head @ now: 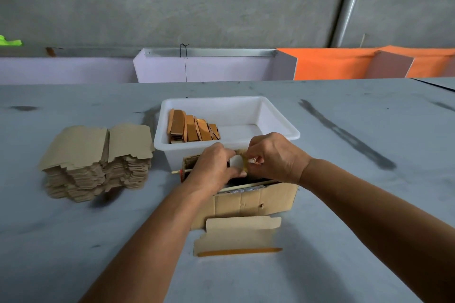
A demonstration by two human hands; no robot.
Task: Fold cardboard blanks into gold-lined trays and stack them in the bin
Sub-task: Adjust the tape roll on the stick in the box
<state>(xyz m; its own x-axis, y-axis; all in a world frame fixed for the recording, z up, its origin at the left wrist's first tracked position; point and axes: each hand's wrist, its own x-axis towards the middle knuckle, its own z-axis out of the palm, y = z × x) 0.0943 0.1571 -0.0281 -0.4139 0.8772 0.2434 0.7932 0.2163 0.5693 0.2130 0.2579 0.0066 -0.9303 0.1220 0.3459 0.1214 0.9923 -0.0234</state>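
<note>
A white plastic bin (283, 128) stands mid-table with several folded gold-lined trays (193, 128) leaning in a row at its left end. In front of it is an open brown cardboard box (258, 202). Over that box my left hand (214, 167) curls around a small white roll-like piece, and my right hand (273, 157) pinches a yellowish strip beside it. One flat cardboard blank (238, 233) with a gold strip along its near edge lies in front of the box. A tall stack of blanks (98, 162) sits at the left.
The grey table (369, 204) is scuffed with dark streaks. A thin wooden stick (182, 171) pokes out of the box's left side. Lilac and orange panels (332, 64) stand along the far edge, against a concrete wall.
</note>
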